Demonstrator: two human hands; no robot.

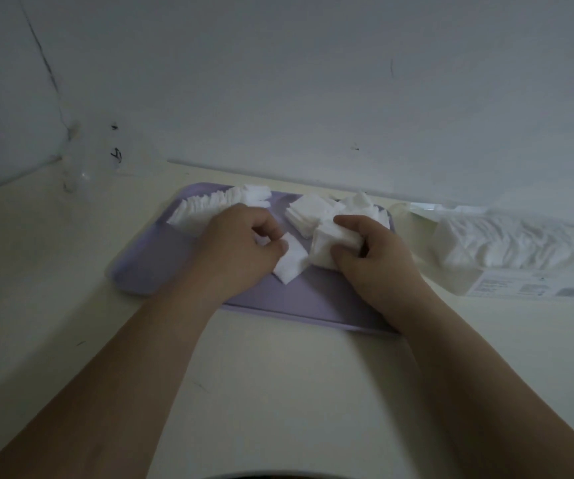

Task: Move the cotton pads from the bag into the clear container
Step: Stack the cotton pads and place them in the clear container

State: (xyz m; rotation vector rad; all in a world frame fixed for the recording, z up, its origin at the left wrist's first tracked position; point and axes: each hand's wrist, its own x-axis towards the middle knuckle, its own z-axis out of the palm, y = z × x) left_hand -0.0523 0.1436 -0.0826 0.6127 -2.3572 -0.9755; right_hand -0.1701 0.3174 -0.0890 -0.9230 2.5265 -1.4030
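White square cotton pads lie on a lilac tray (147,271). My left hand (240,243) pinches a small stack of pads (290,262) near the tray's middle. My right hand (372,254) grips a thicker stack of pads (327,242) just to the right of it. A fanned row of pads (209,203) lies at the tray's back left, and a loose pile of pads (313,210) sits at the back middle. The clear bag (506,250), still holding several pads, lies on the table to the right. A clear container (85,167) stands faintly visible at the back left.
The cream table (278,392) meets a white wall at the back. A printed label (527,288) shows on the bag's front side. The tray's near edge lies between my forearms.
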